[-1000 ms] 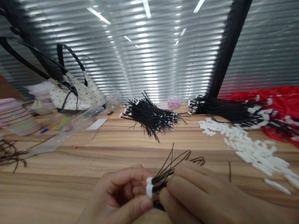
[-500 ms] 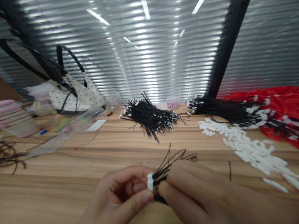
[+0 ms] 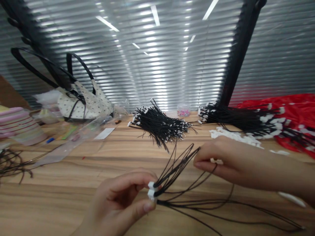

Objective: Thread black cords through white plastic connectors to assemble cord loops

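My left hand [image 3: 123, 200] is closed in a pinch on the small white plastic ends [image 3: 152, 190] of a bunch of thin black strings. From these ends the black strings [image 3: 180, 170] fan out to the right, some arching up and others trailing low over the table. Up and to the right, my right hand [image 3: 219, 157] has its fingers pinched together on the far part of the upper strings. A bit of white [image 3: 216, 161] shows between its fingers, and a string hangs from there.
A pile of black strings [image 3: 159, 126] lies behind my hands, with another bundle [image 3: 236, 118] on red cloth [image 3: 295, 105]. White plastic pieces [image 3: 236, 136] lie partly behind my right arm. At left are a dotted bag [image 3: 91, 101], a striped container [image 3: 22, 126] and loose dark strings [image 3: 12, 164].
My right hand has moved up and right, away from my left hand, drawing the strings out. They now spread between and below my hands. My left hand has kept its pinch on the white ends.
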The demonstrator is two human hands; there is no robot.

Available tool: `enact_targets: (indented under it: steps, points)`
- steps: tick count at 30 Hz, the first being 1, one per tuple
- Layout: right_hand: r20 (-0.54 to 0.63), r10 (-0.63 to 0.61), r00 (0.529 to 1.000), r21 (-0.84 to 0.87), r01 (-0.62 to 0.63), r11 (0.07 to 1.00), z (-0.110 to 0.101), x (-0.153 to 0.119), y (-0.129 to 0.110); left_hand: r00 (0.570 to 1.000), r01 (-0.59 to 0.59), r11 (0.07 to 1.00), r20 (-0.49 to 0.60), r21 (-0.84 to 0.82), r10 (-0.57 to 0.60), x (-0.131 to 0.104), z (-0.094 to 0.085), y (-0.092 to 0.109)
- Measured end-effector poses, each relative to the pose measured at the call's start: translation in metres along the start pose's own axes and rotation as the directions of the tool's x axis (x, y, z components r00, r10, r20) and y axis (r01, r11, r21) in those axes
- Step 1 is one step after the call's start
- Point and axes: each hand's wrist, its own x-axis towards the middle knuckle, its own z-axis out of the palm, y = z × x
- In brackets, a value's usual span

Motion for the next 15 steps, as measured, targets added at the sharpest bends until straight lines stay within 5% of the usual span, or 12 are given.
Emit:
enact_targets:
  steps: [6,15]
  points:
    - [0.363,0.129,0.923,0.421,-0.286,0.861,-0.003,0.013,0.031,0.987,-0.065,0.996,0.141,-0.058,0.073,-0.003,0.003,0.004]
    - [0.415,0.133,0.9,0.616,-0.386,0.686,0.025,0.022,0.033,0.982,0.042,0.975,0.19,-0.217,0.0,-0.009,0.004,0.002]
